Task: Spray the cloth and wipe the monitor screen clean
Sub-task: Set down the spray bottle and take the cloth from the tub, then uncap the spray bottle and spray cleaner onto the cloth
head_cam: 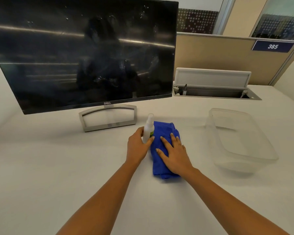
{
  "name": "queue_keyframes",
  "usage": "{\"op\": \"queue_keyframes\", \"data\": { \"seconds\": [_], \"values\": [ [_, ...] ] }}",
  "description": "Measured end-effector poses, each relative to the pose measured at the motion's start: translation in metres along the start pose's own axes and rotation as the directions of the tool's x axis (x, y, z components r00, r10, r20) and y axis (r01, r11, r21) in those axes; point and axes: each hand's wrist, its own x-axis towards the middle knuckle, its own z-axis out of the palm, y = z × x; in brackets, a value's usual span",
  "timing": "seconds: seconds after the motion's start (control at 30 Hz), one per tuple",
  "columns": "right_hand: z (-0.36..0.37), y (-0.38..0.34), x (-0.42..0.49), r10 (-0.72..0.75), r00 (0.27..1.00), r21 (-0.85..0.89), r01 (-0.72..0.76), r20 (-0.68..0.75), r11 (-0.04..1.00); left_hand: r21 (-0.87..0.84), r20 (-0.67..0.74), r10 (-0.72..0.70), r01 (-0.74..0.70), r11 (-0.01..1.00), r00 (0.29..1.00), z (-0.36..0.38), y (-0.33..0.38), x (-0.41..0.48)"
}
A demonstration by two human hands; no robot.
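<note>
White office desk (58, 167), cubicle partition far right. Monitor (85, 53) stands far left, dark screen smudged and spotted, not yet wiped. Left hand (137, 146) curls around upright spray bottle (148, 128), thumb and fingers closed on its body, likely to lift and aim it. Right hand (173, 150) lies flat, fingers spread, holding nothing, pressing folded blue cloth (161, 167) down, probably to steady it for spraying. Bottle touches cloth's left edge. Empty clear plastic bin (241, 141) sits right, well apart.
</note>
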Motion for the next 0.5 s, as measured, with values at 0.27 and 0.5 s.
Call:
{"op": "queue_keyframes", "data": {
  "seconds": [0.27, 0.5],
  "values": [
    [0.019, -0.052, 0.002, -0.146, 0.986, 0.083, 0.139, 0.080, 0.987, -0.006, -0.231, -0.004, 0.003, 1.000, 0.973, -0.053, -0.005, -0.012],
    [0.001, -0.090, -0.001, -0.177, 0.984, 0.618, 0.126, 0.022, 0.776, 0.033, -0.259, 0.011, -0.002, 0.999, 0.966, -0.086, 0.003, -0.029]
  ]
}}
